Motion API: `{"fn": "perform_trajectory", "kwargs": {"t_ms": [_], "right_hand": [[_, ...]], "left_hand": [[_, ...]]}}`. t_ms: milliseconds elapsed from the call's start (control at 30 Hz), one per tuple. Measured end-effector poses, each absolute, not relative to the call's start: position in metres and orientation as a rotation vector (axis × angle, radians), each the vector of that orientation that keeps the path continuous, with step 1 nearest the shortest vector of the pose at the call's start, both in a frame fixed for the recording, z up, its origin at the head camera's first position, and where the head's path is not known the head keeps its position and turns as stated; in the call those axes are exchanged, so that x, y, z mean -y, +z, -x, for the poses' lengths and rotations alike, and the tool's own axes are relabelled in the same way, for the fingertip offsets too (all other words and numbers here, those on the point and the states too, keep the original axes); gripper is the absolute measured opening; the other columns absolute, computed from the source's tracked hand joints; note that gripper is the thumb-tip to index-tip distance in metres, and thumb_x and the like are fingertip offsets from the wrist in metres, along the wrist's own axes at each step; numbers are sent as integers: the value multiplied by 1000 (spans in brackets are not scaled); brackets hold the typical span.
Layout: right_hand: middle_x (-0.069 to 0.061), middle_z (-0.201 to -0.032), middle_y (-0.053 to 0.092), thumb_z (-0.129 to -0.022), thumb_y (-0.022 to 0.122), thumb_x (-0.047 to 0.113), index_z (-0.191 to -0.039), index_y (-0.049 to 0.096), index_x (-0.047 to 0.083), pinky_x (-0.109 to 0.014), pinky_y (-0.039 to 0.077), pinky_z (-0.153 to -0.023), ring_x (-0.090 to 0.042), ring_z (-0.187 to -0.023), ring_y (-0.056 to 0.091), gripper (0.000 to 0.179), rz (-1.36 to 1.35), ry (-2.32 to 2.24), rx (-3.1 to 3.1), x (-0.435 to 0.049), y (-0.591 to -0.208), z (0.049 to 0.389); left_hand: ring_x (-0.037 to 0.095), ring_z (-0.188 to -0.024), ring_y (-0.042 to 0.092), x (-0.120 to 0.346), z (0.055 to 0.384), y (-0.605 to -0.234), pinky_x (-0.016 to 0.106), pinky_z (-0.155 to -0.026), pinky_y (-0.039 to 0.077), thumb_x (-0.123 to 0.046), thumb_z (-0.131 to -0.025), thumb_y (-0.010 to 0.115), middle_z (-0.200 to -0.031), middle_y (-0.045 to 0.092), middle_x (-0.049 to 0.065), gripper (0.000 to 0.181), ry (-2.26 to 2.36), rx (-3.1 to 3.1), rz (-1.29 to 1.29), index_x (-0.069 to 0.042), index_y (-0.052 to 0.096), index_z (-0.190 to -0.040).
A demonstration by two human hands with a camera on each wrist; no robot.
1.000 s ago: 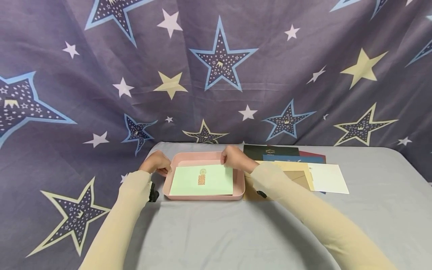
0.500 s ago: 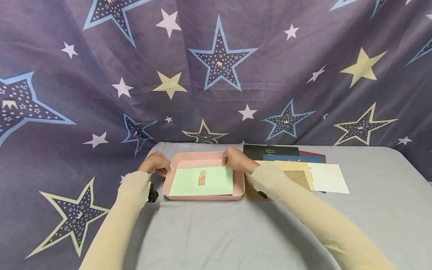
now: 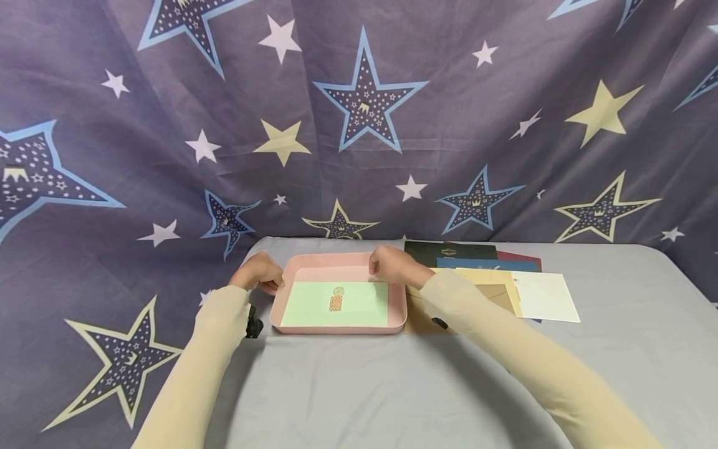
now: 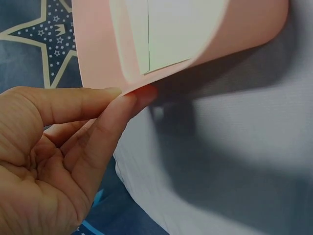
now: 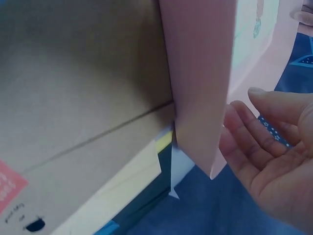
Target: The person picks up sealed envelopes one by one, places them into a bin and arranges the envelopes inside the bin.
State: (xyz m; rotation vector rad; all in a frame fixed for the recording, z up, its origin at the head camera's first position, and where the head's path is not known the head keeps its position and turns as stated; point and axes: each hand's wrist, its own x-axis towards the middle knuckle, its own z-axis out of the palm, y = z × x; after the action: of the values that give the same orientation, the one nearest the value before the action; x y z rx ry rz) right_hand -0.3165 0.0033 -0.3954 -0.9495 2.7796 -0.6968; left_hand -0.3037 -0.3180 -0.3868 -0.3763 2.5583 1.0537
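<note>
A light green envelope with a reddish stamp and a round postmark lies flat in the shallow pink tray. On the tray's left side, my left hand pinches the rim between thumb and fingers, seen closely in the left wrist view. My right hand hovers over the tray's far right corner, above the envelope's far edge. In the right wrist view, its thumb and loosely bent fingers stand apart with nothing between them, beside the pink wall. Whether they touch the tray I cannot tell.
Right of the tray, several envelopes overlap: dark green, red, blue, brown and white. A grey cloth covers the table. Behind hangs a star-patterned curtain.
The green envelope's far edge has dropped, and it now lies flat in the tray. My right hand has let go of it. The left hand keeps its hold on the rim.
</note>
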Motion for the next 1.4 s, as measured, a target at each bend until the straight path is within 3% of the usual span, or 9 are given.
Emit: {"fn": "perform_trajectory", "kwargs": {"t_ms": [267,500,800,1033,1400], "right_hand": [[-11,-94,77,-82,70,-5,-90,77,0,-43,59,-93,-25,-92,73,11,1028,-760,-2739,-24,-382,315],[-12,-93,77,-84,68,-6,-95,77,-1,-36,62,-82,-25,-89,72,14,1037,-793,-2737,-49,-369,319],[-11,-91,76,-88,70,-3,-95,76,2,-38,61,-81,-23,-86,70,10,1013,-798,-2739,-81,-352,318],[-12,-93,76,-87,72,-2,-96,75,2,-45,59,-88,-24,-88,71,11,981,-752,-2748,-105,-349,315],[-10,-86,74,-82,76,-3,-101,74,-3,-39,61,-76,-20,-81,70,19,996,-679,-2772,-150,-354,310]], "left_hand": [[14,-52,61,320,300,-394,28,-58,63,11,-78,64,-60,58,6,10,1020,-2543,378,3,64,-72],[14,-52,62,320,299,-396,29,-58,63,11,-80,66,-60,59,6,5,1055,-2530,403,6,68,-78],[15,-54,62,319,300,-392,30,-60,64,11,-79,65,-63,60,7,7,1058,-2544,379,5,67,-76],[14,-53,63,319,301,-390,30,-59,63,11,-79,66,-62,60,7,8,1057,-2539,377,4,66,-75],[14,-53,62,319,305,-388,30,-60,63,10,-80,65,-61,59,6,9,1046,-2536,366,4,65,-74]]}}
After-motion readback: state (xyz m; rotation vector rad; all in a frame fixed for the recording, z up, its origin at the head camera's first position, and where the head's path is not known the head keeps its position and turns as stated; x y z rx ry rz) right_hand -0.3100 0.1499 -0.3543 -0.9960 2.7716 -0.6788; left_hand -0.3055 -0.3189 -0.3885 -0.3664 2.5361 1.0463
